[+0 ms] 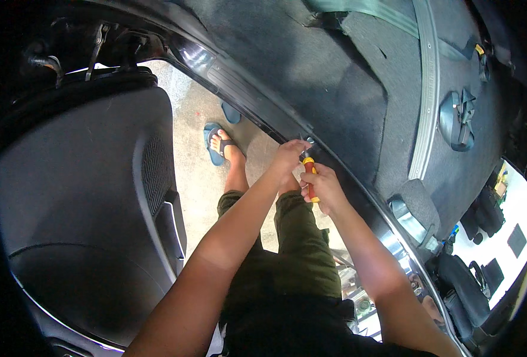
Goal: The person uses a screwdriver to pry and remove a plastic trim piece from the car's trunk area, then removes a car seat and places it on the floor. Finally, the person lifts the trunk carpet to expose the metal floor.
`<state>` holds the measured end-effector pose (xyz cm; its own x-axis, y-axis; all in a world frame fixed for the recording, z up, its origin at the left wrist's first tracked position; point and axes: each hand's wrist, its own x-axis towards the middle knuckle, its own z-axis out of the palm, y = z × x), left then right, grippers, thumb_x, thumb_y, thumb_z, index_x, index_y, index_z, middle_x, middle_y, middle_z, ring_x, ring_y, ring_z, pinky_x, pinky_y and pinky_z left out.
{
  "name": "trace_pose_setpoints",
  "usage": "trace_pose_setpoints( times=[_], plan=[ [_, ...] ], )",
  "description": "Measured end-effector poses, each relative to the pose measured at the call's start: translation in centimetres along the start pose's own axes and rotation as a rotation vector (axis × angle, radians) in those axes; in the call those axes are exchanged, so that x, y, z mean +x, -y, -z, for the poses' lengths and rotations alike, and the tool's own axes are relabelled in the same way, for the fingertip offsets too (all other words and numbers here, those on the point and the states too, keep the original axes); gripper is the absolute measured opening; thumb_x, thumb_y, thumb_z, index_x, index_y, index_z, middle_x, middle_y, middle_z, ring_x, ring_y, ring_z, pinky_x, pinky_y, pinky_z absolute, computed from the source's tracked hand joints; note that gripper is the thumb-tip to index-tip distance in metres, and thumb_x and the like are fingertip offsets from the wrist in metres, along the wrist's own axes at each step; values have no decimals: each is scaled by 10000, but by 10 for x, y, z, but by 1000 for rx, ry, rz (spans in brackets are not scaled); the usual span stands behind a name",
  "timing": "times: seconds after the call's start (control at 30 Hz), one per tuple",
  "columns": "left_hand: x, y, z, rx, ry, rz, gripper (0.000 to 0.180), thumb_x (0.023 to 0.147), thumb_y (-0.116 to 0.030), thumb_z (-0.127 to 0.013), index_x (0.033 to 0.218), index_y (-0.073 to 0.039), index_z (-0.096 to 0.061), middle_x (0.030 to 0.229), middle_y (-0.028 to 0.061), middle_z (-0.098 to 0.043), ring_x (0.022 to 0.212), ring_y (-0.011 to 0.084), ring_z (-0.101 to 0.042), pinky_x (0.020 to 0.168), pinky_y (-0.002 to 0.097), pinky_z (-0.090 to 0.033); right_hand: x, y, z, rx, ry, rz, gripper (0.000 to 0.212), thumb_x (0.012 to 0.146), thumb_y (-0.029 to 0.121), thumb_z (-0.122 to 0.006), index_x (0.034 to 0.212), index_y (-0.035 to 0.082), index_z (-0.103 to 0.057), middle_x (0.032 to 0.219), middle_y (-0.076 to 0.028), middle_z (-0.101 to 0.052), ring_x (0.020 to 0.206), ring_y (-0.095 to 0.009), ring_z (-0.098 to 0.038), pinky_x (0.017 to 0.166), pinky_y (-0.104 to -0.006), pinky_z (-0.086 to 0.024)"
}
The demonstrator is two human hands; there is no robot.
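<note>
Near frame centre: right hand [328, 187] wrapped round red-and-yellow screwdriver [310, 169], upper end just beside left hand [288, 156]; left's fingers bent at sill [240, 82], any hold indiscernible.

One head-worn fisheye looks down at both hands [328, 187].

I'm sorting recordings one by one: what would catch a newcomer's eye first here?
Likely the red-and-yellow tool in the right grip, just right of centre. Then the black door panel filling the left side, and the pale metal strip running along grey carpet at upper right.
</note>
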<state>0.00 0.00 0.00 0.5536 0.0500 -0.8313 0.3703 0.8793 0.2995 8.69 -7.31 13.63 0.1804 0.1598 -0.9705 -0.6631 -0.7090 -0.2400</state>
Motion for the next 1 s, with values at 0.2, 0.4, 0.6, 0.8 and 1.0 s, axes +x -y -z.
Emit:
trace_pose_setpoints(
  times=[0.2, 0.4, 0.6, 0.8, 1.0],
  plan=[
    [-6, -6, 0, 60, -28, 6, 239, 1033, -255, -525, 1099, -118, -709, 1055, -10, -617, 954, 126, -531, 817, 299, -434, -3, 2, -5, 3, -11, -33, 194, 897, 49, -652, 1072, 23, -572, 801, -94, -605, 561, -177, -594, 446, -314, -468],
    [4, 1, 9, 61, -1, -11, 237, 1033, -279, -552, 1094, -99, -695, 1059, 8, -623, 934, 133, -544, 788, 315, -457, -3, 5, 0, 373, 115, -142, 235, 951, 115, -628, 1163, 21, -592, 838, -75, -602, 596, -141, -584, 466, -253, -474],
    [11, 2, 4, -47, -13, -36, 237, 1034, -280, -584, 1067, -66, -679, 1022, 28, -610, 880, 142, -547, 612, 281, -457, -1, 16, 9, 652, 198, -296, 295, 981, 138, -596, 1236, -9, -587, 875, -79, -607, 606, -118, -576, 495, -198, -508],
    [9, -10, -3, -105, -60, 72, 222, 1046, -251, -574, 1028, -49, -665, 921, 54, -594, 755, 147, -553, 557, 286, -466, -9, 24, 1, 988, 181, -248, 386, 1033, 212, -477, 1304, -63, -472, 985, -136, -611, 593, -122, -565, 468, -209, -516],
    [2, -20, -9, -359, -76, 141, 226, 1060, -247, -545, 987, -56, -641, 833, 54, -590, 655, 166, -567, 532, 296, -481, -1, 27, -14, 1038, 294, -205, 220, 1028, 156, -471, 1149, -12, -547, 921, -121, -615, 569, -122, -546, 425, -208, -461]
  ],
)
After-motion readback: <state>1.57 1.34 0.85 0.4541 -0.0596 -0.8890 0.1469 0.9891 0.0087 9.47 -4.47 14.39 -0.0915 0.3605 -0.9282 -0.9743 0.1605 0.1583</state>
